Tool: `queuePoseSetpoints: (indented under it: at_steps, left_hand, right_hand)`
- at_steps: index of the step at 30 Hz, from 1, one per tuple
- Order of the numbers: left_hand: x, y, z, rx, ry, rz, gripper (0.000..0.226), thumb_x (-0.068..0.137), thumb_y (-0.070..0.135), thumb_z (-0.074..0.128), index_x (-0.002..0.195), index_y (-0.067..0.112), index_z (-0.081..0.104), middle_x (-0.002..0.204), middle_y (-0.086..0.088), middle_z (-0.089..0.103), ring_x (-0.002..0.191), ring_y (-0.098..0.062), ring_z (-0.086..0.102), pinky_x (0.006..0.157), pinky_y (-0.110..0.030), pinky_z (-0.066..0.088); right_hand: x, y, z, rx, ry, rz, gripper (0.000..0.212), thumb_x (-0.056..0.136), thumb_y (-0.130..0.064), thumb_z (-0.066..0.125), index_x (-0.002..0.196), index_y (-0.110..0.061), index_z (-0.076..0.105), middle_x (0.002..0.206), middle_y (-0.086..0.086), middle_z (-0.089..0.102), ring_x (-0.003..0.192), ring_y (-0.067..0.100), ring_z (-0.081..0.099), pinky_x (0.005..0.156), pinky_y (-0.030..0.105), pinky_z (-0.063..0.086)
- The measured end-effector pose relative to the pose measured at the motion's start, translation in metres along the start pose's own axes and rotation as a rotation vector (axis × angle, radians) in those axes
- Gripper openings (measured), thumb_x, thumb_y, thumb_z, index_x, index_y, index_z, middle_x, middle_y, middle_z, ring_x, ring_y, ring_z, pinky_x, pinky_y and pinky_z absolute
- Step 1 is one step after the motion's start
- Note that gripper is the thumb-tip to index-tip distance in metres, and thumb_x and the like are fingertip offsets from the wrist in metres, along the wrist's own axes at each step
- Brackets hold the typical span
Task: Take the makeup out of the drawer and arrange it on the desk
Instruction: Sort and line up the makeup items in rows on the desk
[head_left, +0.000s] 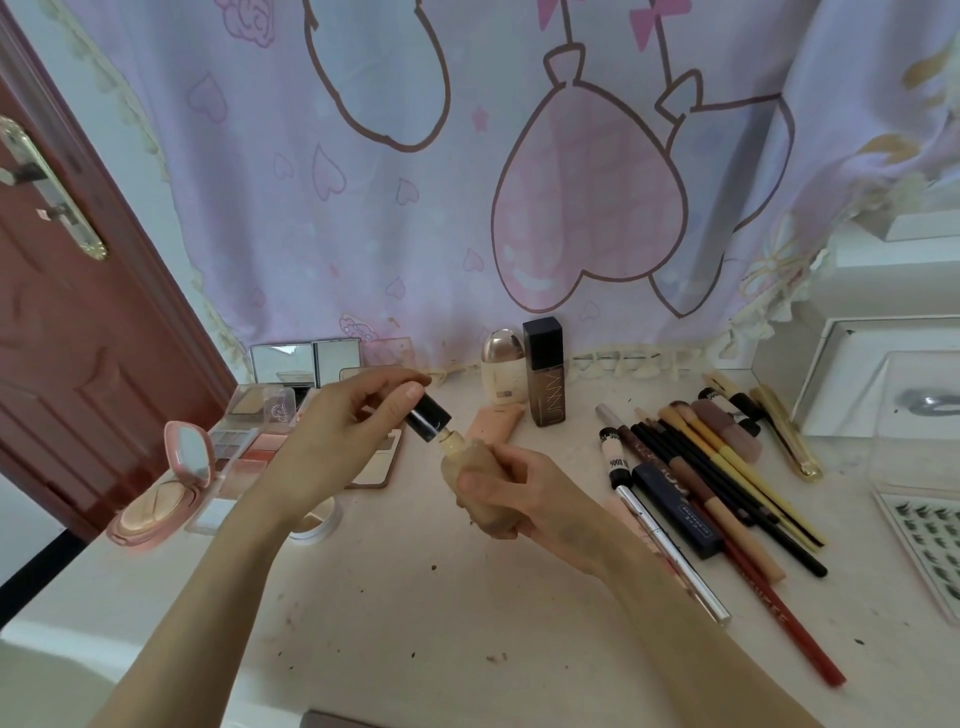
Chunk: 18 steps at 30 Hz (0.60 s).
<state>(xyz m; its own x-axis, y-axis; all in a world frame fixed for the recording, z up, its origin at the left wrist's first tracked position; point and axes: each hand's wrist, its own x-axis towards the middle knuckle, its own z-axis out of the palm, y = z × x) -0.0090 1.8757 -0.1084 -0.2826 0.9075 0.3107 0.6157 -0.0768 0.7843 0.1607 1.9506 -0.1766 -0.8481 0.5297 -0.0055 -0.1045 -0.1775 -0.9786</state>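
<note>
Above the middle of the desk (415, 587) my right hand (524, 493) grips a beige foundation bottle (470, 465), tilted with its neck toward the upper left. My left hand (337, 431) pinches the bottle's black cap (428, 415) right at the neck. Whether the cap is on the thread or just off it I cannot tell. The drawer is not in view.
Open palettes and compacts (260, 447) and a pink cushion compact (161, 493) lie at the left. A dark foundation bottle (544, 371) and a cream bottle (501, 366) stand at the back. Brushes and pencils (727, 483) lie at the right, a lash tray (924, 540) beyond them.
</note>
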Motion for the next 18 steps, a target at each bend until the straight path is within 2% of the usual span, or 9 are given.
queuePoseSetpoints:
  at_steps: [2,6,9,13,16,18]
  left_hand:
    - [-0.0001,-0.001,0.0016,-0.012,0.019,0.002,0.02,0.082,0.042,0.052,0.098,0.038,0.063,0.096,-0.003,0.069,0.08,-0.011,0.063,0.06,-0.01,0.047]
    - [0.0027,-0.0011,0.0045,-0.022,0.043,0.009,0.014,0.088,0.027,0.057,0.098,0.035,0.061,0.097,-0.006,0.067,0.09,-0.025,0.062,0.07,-0.025,0.053]
    - [0.0034,0.0008,0.0051,-0.032,0.044,0.035,0.012,0.084,0.033,0.058,0.094,0.039,0.061,0.091,0.001,0.066,0.084,-0.019,0.061,0.063,-0.02,0.052]
    - [0.0023,-0.0003,0.0061,-0.06,0.055,0.038,0.02,0.077,0.042,0.056,0.096,0.038,0.061,0.093,0.001,0.067,0.088,-0.019,0.062,0.078,-0.036,0.053]
    - [0.0012,-0.003,0.0073,-0.05,0.054,0.061,0.022,0.079,0.042,0.053,0.101,0.04,0.058,0.09,0.007,0.065,0.086,-0.009,0.06,0.078,-0.028,0.051]
    - [-0.0008,-0.0073,0.0079,-0.065,0.08,0.064,0.025,0.082,0.043,0.049,0.106,0.04,0.054,0.095,0.007,0.064,0.089,-0.009,0.061,0.075,-0.021,0.048]
  right_hand:
    - [-0.0001,-0.0003,0.0006,0.011,-0.002,-0.006,0.046,0.071,-0.031,0.069,0.11,-0.009,0.057,0.089,0.012,0.05,0.072,0.019,0.044,0.052,0.024,0.033]
    - [0.0009,0.0005,0.0013,-0.001,0.034,-0.02,0.024,0.085,-0.014,0.063,0.108,-0.01,0.059,0.091,0.006,0.055,0.072,0.015,0.05,0.054,0.024,0.04]
    - [0.0017,0.0012,0.0018,-0.005,0.051,-0.028,0.025,0.085,-0.011,0.062,0.11,-0.009,0.058,0.091,0.004,0.056,0.075,0.015,0.052,0.056,0.026,0.043]
    - [0.0025,0.0018,0.0014,-0.019,0.07,-0.033,0.031,0.085,-0.01,0.063,0.115,-0.007,0.057,0.095,0.004,0.059,0.079,0.015,0.056,0.06,0.029,0.048]
    - [0.0032,0.0034,0.0018,-0.024,0.075,-0.026,0.032,0.084,-0.009,0.064,0.116,-0.009,0.058,0.101,0.005,0.062,0.086,0.017,0.059,0.069,0.033,0.052]
    - [0.0037,0.0051,0.0017,-0.024,0.083,-0.023,0.032,0.084,-0.007,0.064,0.116,-0.01,0.058,0.103,0.005,0.063,0.09,0.017,0.06,0.074,0.035,0.052]
